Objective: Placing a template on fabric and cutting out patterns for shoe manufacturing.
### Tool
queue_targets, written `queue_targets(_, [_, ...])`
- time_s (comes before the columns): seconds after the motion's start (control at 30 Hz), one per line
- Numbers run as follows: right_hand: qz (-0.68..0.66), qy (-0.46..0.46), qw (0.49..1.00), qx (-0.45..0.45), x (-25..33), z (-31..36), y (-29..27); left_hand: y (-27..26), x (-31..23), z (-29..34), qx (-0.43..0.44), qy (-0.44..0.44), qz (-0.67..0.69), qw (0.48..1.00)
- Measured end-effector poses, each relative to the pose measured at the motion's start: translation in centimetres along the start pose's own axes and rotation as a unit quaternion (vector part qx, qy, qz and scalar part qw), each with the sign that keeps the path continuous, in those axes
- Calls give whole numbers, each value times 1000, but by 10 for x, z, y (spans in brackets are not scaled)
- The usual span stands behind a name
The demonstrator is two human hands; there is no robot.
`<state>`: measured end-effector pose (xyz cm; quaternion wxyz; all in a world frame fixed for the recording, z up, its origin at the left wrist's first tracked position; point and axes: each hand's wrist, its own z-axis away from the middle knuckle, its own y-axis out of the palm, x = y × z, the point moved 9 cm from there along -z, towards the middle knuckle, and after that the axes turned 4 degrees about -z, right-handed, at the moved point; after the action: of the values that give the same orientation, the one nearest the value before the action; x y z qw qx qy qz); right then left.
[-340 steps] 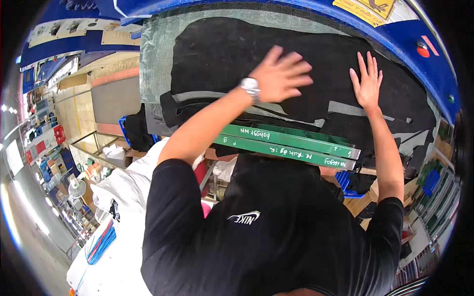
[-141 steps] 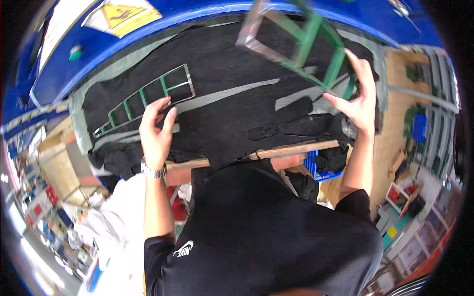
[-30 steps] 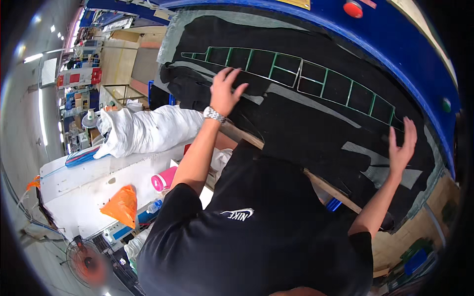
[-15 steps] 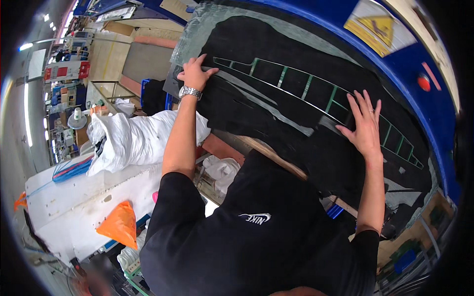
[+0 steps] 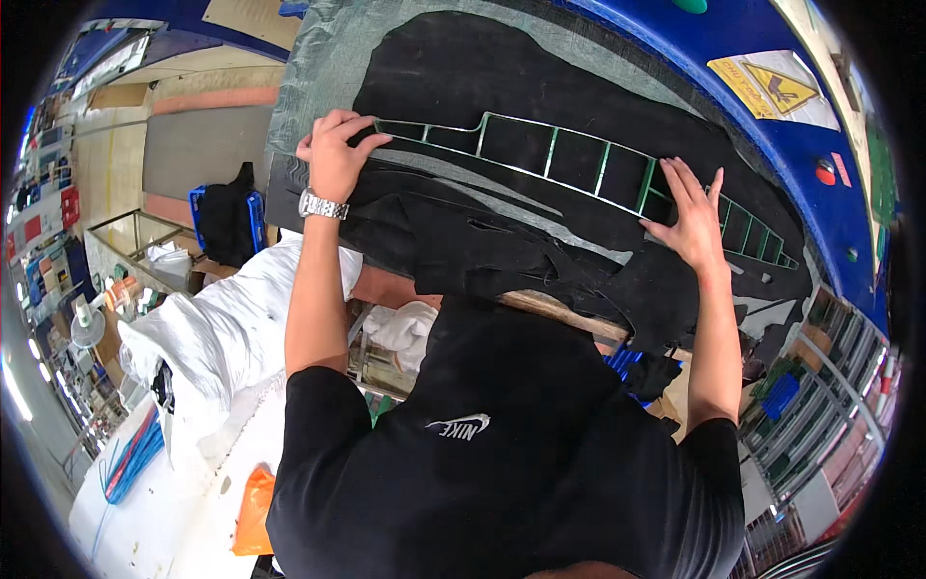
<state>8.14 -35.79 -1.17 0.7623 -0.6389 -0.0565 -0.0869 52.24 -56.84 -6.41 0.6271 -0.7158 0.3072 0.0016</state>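
Two ladder-like metal frames are laid almost end to end on a black sheet of material [image 5: 444, 58], which is spread over the desk [image 5: 313, 68]. The narrow tip of the left frame [image 5: 551, 152] is pinched by thumb and fingers of the left hand [image 5: 336, 159], near to the left edge of the sheet. The wider end of this frame is spanned by the right hand [image 5: 696, 217], with the thumb at the lower edge and the fingers at the upper one; how firmly it is gripped cannot be told. The near end of the right frame [image 5: 746, 234] is hidden by this hand, and its narrow tip is found near the sheet's right edge. Above the left frame, a broad flat band of the sheet is left free, while below it the room is narrowed by grey strips [image 5: 579, 241] and crumpled black pieces [image 5: 492, 256]. At the far side, the desk is bordered by a blue machine edge [image 5: 675, 48].
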Motion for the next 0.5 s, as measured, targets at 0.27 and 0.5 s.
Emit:
queue_targets(0.27, [-15, -4, 1000, 13, 22, -15, 5, -10, 22, -1, 23, -26, 29, 999])
queue_targets(0.5, [-24, -3, 1000, -4, 24, -14, 9, -8, 29, 2, 1, -26, 34, 999])
